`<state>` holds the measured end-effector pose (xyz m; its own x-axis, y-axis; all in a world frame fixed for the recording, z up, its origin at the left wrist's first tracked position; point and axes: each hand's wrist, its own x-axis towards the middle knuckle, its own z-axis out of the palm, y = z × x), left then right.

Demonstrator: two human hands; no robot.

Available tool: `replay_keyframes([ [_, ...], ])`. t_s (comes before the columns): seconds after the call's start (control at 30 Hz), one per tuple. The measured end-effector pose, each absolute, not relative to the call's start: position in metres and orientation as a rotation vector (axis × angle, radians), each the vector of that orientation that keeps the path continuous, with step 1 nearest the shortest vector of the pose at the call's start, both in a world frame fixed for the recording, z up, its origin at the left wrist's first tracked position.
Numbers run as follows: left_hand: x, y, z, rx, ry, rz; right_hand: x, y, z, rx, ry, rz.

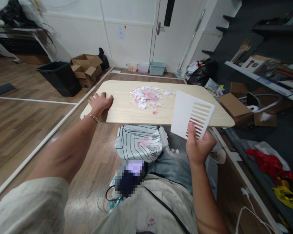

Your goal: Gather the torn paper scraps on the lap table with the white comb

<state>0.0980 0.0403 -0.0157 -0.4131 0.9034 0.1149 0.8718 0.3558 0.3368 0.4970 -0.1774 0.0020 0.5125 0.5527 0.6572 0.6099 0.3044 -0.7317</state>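
Note:
My left hand (100,102) rests on the left end of the pale wooden tabletop (122,113), its fingers spread. My right hand (199,143) is closed around the slotted end of a flat white plastic panel (182,112), thumb on the face toward me. That panel is held tilted above the tabletop's front right edge. A pile of torn white and pink paper scraps (146,95) lies in the middle of the tabletop, with a few bits scattered to its right. Below the front edge is a pale thing with black wavy lines (136,143) and a pink patch; its kind is unclear.
A black bin (60,78) and open cardboard boxes (86,68) stand on the floor at the left. A grey-blue tub (157,68) sits by the door. To the right are another open box (236,100), a black bag (202,73) and a shelf (266,79).

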Motion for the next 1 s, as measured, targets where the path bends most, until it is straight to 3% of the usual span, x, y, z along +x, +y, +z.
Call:
replay_keyframes([
  [0.67, 0.098, 0.04, -0.015, 1.652, 2.508, 0.549, 0.488, -0.184, -0.005, -1.36, -1.281, 0.139],
  [0.87, 0.097, 0.041, -0.017, 1.66, 2.512, 0.519, 0.508, -0.167, 0.028, -1.353, -1.354, 0.055],
  [1.0, 0.097, 0.042, -0.017, 1.646, 2.518, 0.516, 0.529, -0.149, 0.063, -1.385, -1.743, 0.016],
])
